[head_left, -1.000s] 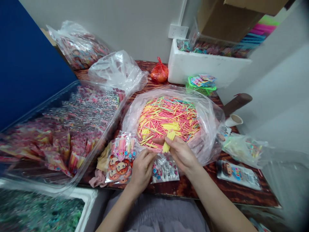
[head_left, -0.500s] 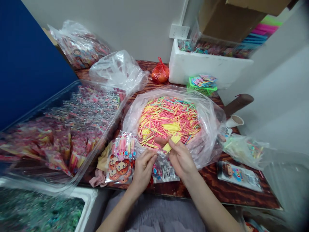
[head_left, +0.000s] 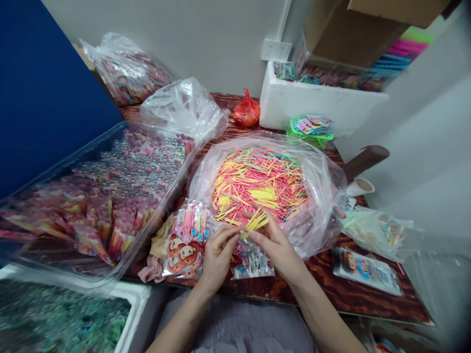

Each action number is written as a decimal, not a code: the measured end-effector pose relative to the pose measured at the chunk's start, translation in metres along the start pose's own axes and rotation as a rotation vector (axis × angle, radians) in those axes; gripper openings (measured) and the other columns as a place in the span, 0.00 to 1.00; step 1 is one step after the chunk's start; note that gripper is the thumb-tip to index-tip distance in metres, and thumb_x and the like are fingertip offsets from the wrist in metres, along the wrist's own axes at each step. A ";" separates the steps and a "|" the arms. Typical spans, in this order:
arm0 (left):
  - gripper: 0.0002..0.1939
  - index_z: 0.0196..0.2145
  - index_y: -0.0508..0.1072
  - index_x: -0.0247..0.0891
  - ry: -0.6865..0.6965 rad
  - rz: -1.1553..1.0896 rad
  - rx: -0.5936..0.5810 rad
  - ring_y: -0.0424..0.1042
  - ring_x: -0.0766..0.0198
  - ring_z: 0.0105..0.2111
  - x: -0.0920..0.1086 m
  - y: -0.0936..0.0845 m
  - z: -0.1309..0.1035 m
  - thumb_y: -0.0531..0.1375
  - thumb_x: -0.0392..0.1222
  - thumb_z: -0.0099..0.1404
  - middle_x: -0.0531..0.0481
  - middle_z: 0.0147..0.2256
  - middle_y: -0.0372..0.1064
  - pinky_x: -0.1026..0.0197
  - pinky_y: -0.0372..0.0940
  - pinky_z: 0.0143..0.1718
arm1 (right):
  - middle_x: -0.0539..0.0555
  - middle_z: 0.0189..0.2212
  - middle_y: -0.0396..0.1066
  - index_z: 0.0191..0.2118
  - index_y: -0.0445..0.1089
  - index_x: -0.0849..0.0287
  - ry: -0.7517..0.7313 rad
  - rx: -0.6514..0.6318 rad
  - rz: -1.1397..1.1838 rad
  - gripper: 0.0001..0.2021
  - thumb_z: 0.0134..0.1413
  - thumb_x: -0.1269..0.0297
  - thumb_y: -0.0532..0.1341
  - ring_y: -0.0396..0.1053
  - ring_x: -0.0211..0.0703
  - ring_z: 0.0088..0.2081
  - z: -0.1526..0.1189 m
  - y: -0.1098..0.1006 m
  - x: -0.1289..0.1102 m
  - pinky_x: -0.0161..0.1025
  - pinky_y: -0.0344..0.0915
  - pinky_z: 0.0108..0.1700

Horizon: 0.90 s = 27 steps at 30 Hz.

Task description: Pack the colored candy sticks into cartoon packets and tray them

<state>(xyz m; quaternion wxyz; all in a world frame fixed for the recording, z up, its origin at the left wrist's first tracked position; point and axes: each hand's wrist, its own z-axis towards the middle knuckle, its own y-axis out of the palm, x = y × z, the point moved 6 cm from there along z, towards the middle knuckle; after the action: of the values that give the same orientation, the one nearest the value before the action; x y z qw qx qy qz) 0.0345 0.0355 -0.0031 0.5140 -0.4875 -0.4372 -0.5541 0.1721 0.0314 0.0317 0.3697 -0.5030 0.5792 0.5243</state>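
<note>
1. The yellow sticks are fanning out, edging nearer the left hand!
2. The right hand is gripping them over the near edge of the open bag.
3. The left hand is pinching, apparently on a clear packet.
4. Arranging seems underway; the next move is calling for evening splayed ends.

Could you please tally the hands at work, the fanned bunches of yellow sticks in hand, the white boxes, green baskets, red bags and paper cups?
Hands: 2 (left hand, right hand)
Fanned bunch of yellow sticks: 1
White boxes: 2 (back box, lower-left box)
Green basket: 1
Red bag: 1
Paper cup: 1
Total: 8
</note>
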 end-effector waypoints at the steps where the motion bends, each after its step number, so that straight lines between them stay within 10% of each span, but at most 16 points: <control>1: 0.08 0.40 0.78 0.40 -0.008 -0.019 0.000 0.72 0.60 0.42 0.002 0.000 0.001 0.59 0.39 0.65 0.47 0.39 0.74 0.59 0.65 0.46 | 0.52 0.55 0.68 0.58 0.60 0.46 -0.046 0.019 -0.044 0.24 0.57 0.61 0.63 0.65 0.45 0.55 -0.002 0.000 -0.003 0.45 0.59 0.58; 11: 0.07 0.38 0.78 0.39 -0.197 -0.243 0.011 0.72 0.62 0.41 -0.016 0.001 -0.005 0.62 0.39 0.62 0.49 0.39 0.75 0.63 0.66 0.44 | 0.54 0.41 0.69 0.45 0.70 0.54 -0.364 0.061 -0.685 0.10 0.66 0.64 0.53 0.67 0.44 0.46 -0.007 0.005 -0.026 0.40 0.61 0.48; 27: 0.06 0.35 0.76 0.38 -0.205 -0.275 0.049 0.70 0.65 0.37 -0.012 -0.008 -0.005 0.60 0.41 0.64 0.52 0.34 0.73 0.64 0.62 0.42 | 0.56 0.45 0.67 0.41 0.70 0.55 -0.407 -0.008 -0.809 0.07 0.65 0.67 0.54 0.64 0.47 0.50 -0.010 0.015 -0.034 0.46 0.60 0.52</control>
<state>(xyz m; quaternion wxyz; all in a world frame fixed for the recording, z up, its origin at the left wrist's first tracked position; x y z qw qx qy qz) 0.0259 0.0328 -0.0160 0.3977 -0.4642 -0.5634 -0.5557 0.1663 0.0274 0.0694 0.6493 -0.5770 0.2497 0.4279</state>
